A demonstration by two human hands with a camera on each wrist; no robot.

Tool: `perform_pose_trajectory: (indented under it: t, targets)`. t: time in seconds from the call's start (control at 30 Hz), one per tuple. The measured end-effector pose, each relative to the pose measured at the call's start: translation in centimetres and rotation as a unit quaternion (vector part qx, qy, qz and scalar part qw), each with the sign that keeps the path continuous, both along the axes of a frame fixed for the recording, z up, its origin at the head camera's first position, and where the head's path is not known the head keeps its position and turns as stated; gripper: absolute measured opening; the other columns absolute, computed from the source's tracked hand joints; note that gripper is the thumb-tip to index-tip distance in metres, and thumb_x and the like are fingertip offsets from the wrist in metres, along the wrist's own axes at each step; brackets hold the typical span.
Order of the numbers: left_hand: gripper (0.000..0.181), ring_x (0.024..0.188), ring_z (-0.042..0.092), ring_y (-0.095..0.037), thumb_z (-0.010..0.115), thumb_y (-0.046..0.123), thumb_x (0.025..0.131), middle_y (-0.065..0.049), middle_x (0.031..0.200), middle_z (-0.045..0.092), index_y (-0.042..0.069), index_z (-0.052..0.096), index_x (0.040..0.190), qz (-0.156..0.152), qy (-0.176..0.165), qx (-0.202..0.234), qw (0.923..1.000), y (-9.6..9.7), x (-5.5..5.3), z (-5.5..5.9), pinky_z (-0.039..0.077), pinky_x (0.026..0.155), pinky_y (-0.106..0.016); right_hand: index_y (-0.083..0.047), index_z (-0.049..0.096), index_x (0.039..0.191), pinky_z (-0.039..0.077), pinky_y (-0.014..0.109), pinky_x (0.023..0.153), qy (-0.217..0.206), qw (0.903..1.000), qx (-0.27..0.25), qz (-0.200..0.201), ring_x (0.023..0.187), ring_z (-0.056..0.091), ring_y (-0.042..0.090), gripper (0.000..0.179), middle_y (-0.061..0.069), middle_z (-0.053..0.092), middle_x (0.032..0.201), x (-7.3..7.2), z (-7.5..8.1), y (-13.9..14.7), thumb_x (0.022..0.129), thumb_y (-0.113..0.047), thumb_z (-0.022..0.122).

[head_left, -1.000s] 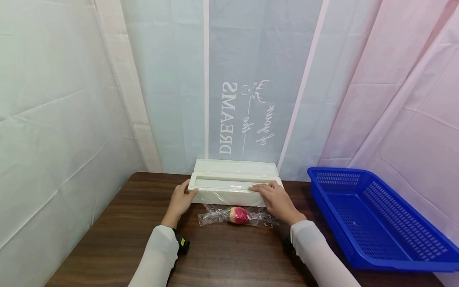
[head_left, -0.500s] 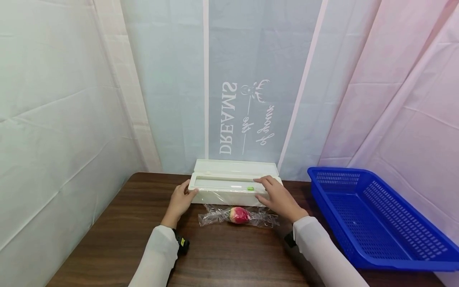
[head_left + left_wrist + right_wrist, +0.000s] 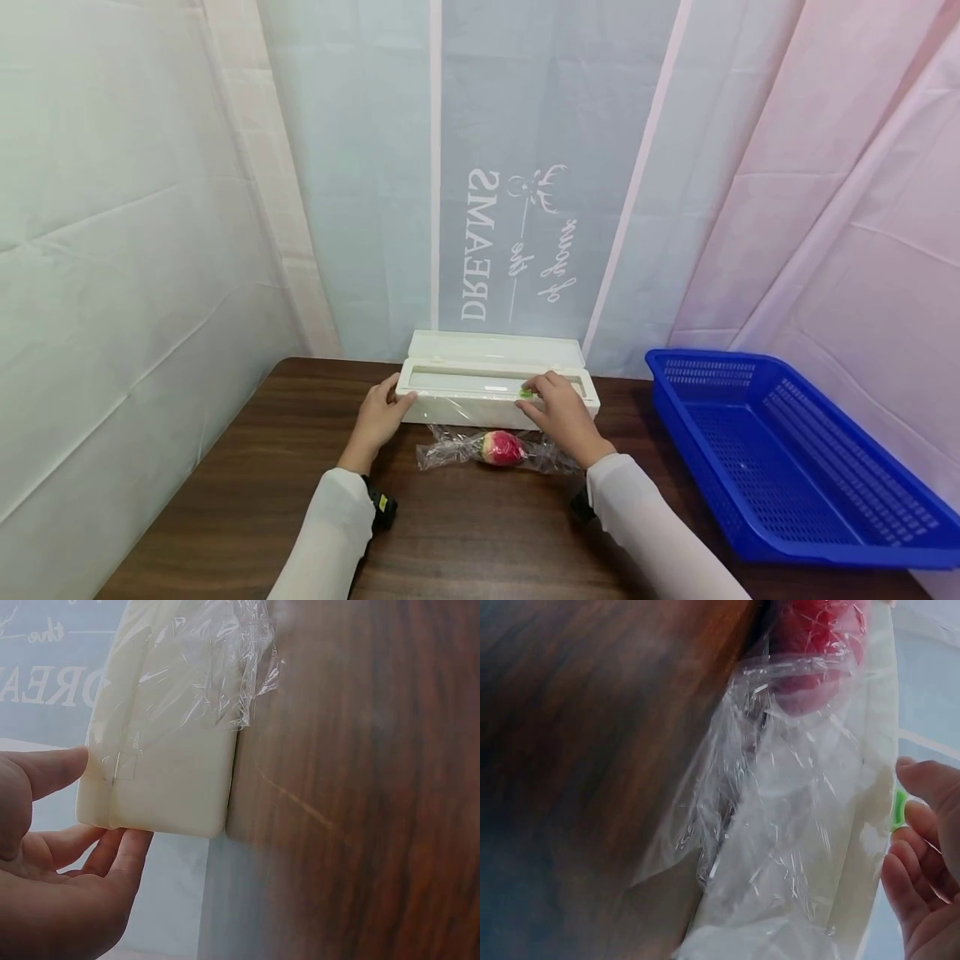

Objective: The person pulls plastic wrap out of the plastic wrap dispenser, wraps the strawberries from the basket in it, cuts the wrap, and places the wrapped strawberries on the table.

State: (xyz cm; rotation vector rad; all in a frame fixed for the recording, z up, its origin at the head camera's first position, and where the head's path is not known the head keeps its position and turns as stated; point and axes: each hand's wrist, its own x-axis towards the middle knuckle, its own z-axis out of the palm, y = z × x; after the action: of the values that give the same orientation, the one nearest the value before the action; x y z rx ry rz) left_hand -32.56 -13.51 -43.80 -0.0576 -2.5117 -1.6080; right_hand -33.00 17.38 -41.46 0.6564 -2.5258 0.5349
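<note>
A long white cling film dispenser point(image 3: 465, 411) stands at the back of the table with its lid point(image 3: 495, 347) tipped back. My left hand point(image 3: 375, 421) grips its left end, thumb on the front and fingers around the end in the left wrist view. At the front edge, my right hand point(image 3: 566, 417) pinches a small green slide cutter point(image 3: 525, 392) between thumb and index finger. In front of the box lies a red and cream fruit point(image 3: 501, 448) wrapped in clear film point(image 3: 727, 772), whose loose ends spread to both sides.
A large blue perforated basket point(image 3: 795, 467) occupies the right side of the table. The brown wooden table point(image 3: 465, 542) reaches back to a curtain point(image 3: 375, 167), and fabric walls point(image 3: 127, 250) enclose both sides.
My right hand lifted off the green slide cutter and shifted right, then came back left onto it. The left hand keeps its grip; the wrapped fruit stays put.
</note>
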Motion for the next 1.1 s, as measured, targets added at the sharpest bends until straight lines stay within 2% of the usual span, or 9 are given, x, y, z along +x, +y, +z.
perform_pose_trajectory:
  t: [0.2,0.53,0.87,1.1]
  targets:
    - [0.061,0.122,0.039,-0.034,0.057,0.029,0.093,-0.024,0.137,0.034,0.003,0.033,0.143,-0.001,0.0,0.007,1.0,-0.05,-0.03,0.02,0.041,0.1,-0.05,-0.013,0.065,0.095,0.053,0.035,0.068,-0.001,0.9999,-0.001,-0.011,0.079,0.053,0.012,0.021,0.0,0.061,0.089,-0.24,0.08,-0.05,0.083,-0.029,0.071]
    - [0.061,0.124,0.038,-0.035,0.057,0.028,0.093,-0.025,0.138,0.033,0.003,0.032,0.143,-0.005,0.0,0.005,1.0,-0.06,0.09,0.12,0.04,0.1,-0.051,-0.017,0.067,0.095,0.053,0.035,0.065,-0.001,0.9993,0.03,-0.024,0.076,0.054,0.011,0.019,-0.003,0.062,0.089,-0.16,0.28,-0.07,0.084,-0.031,0.069]
    - [0.06,0.124,0.038,-0.034,0.057,0.028,0.093,-0.025,0.138,0.034,0.003,0.033,0.142,-0.001,0.005,-0.002,1.0,-0.01,0.15,0.14,0.039,0.102,-0.051,-0.022,0.066,0.098,0.053,0.034,0.064,0.052,0.9961,0.071,-0.012,0.079,0.054,0.01,0.017,-0.006,0.063,0.095,-0.28,-0.06,-0.18,0.084,-0.03,0.069]
    - [0.058,0.123,0.037,-0.034,0.057,0.027,0.093,-0.025,0.137,0.036,0.004,0.034,0.142,-0.001,0.01,-0.008,0.9999,0.05,0.27,0.15,0.038,0.102,-0.051,-0.026,0.068,0.102,0.053,0.033,0.063,0.082,0.9933,0.081,0.009,0.084,0.055,0.01,0.017,-0.01,0.066,0.1,-0.46,-0.32,-0.17,0.084,-0.026,0.069]
